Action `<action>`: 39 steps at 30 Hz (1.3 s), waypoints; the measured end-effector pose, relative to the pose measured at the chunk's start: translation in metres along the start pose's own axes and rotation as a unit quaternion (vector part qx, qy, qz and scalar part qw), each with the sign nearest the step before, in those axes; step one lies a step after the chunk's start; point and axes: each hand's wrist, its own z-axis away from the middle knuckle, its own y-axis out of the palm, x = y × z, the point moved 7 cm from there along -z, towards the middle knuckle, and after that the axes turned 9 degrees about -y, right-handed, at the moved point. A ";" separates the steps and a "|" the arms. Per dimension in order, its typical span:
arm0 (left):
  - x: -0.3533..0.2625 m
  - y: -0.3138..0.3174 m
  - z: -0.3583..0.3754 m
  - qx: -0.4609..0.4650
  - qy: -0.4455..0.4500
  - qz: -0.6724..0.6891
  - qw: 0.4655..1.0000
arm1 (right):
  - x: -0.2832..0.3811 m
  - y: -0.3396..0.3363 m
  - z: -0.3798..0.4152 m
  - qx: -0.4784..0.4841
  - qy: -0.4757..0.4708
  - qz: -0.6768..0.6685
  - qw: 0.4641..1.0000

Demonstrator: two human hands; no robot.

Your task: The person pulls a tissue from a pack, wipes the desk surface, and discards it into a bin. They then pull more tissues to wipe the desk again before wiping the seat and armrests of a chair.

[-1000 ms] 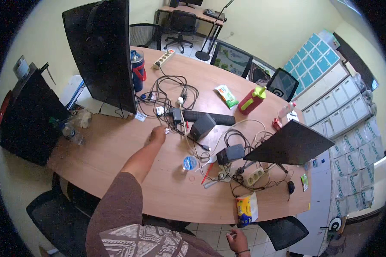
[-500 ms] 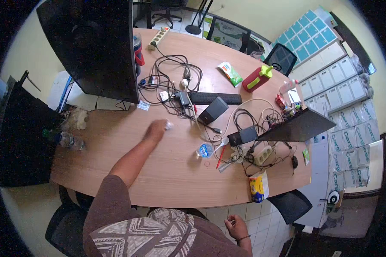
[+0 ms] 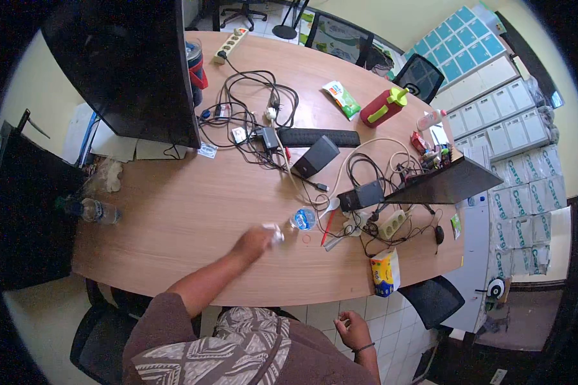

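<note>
My left hand (image 3: 253, 244) is closed on a crumpled white tissue (image 3: 276, 235), pressing it to the wooden tabletop (image 3: 173, 224). Just right of the tissue stands a clear plastic water cup (image 3: 304, 219) with a blue label. A small rubber band (image 3: 306, 239) lies by the cup, and a red pen or stick (image 3: 327, 228) is farther right. Past the table's near edge hangs my right hand (image 3: 354, 331), its fingers loosely curled with nothing visible in them. It wears a dark wristband.
A large monitor (image 3: 122, 70) and a plastic bottle (image 3: 101, 212) are on the left. Tangled cables (image 3: 237, 109), a black speaker (image 3: 316, 156) and a red bottle (image 3: 383, 108) lie beyond. To the right are a second screen (image 3: 446, 183), a power strip (image 3: 395, 224) and a yellow-blue tissue pack (image 3: 385, 273).
My left hand has moved right and nearer to me with the tissue, ending close to the cup. My right hand stays below the table edge, and the view has shifted slightly.
</note>
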 end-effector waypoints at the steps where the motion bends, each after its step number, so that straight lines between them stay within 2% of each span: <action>1: -0.003 -0.020 -0.008 -0.021 -0.060 0.019 0.998 | -0.003 -0.001 0.000 0.002 0.020 -0.008 1.000; 3: 0.007 -0.062 -0.021 -0.237 -0.037 -0.042 0.970 | -0.010 -0.001 0.005 0.004 0.042 -0.017 0.999; 5: 0.036 -0.098 -0.048 -0.372 -0.004 -0.056 0.927 | -0.010 -0.001 0.009 -0.020 0.023 -0.027 0.999; 7: 0.034 -0.127 -0.072 -0.399 -0.004 -0.099 0.911 | -0.009 0.000 0.012 -0.012 0.032 -0.034 0.999; 10: 0.037 -0.131 -0.117 -0.377 -0.027 -0.083 0.922 | -0.004 0.007 0.015 -0.011 0.047 -0.034 0.998; 11: 0.035 -0.119 -0.126 -0.323 -0.033 -0.065 0.943 | -0.004 0.008 0.016 -0.018 0.054 -0.026 0.998; 12: 0.029 -0.110 -0.130 -0.322 -0.033 -0.063 0.944 | -0.007 0.009 0.017 -0.019 0.056 -0.025 0.998; 14: 0.031 -0.074 -0.142 -0.162 -0.102 -0.142 0.971 | -0.015 0.019 0.020 -0.015 0.057 -0.049 0.997; 16: 0.020 -0.043 -0.121 -0.080 -0.125 -0.198 0.969 | -0.017 0.026 0.024 -0.012 0.046 -0.046 0.998; 18: 0.006 -0.028 -0.092 -0.004 -0.100 -0.259 0.961 | -0.018 0.026 0.021 -0.014 0.034 -0.043 0.998; 19: 0.000 -0.028 -0.076 -0.001 -0.096 -0.260 0.961 | -0.018 0.028 0.023 -0.016 0.035 -0.042 0.998; 21: -0.002 -0.010 -0.046 0.158 -0.069 -0.198 0.965 | -0.016 0.032 0.027 -0.019 0.039 -0.045 0.998; 22: 0.007 -0.013 -0.042 0.162 -0.065 -0.200 0.964 | -0.013 0.031 0.026 -0.020 0.029 -0.039 0.999; 24: 0.011 -0.033 -0.045 0.044 -0.003 -0.110 0.993 | -0.011 0.026 0.025 -0.026 0.022 -0.032 0.999; 25: -0.006 -0.059 -0.047 -0.015 -0.089 -0.014 0.996 | -0.012 0.027 0.025 -0.024 0.027 -0.042 0.998; 27: 0.010 -0.101 -0.068 -0.183 -0.058 -0.011 0.981 | -0.012 0.026 0.024 -0.027 0.037 -0.055 0.997; 29: 0.023 -0.132 -0.083 -0.286 -0.023 -0.128 0.949 | -0.010 0.022 0.026 -0.028 0.045 -0.045 0.998; 32: 0.022 -0.122 -0.085 -0.287 0.006 -0.177 0.941 | -0.015 0.017 0.030 -0.008 0.060 -0.005 0.998; 33: 0.018 -0.109 -0.080 -0.260 0.049 -0.173 0.949 | -0.017 0.013 0.034 -0.037 0.052 -0.010 0.998; 34: 0.024 -0.093 -0.071 -0.253 0.043 -0.175 0.950 | -0.020 0.013 0.041 -0.030 0.058 -0.013 0.998; 36: 0.036 -0.046 -0.067 -0.119 0.015 -0.202 0.972 | -0.028 0.002 0.045 -0.074 0.056 -0.026 0.995; 38: 0.009 -0.008 -0.028 -0.013 0.007 -0.198 0.980 | -0.052 0.005 0.052 -0.077 0.059 -0.007 0.995; 39: 0.003 0.008 -0.010 -0.005 0.048 -0.190 0.981 | -0.058 0.002 0.054 -0.088 0.053 0.004 0.995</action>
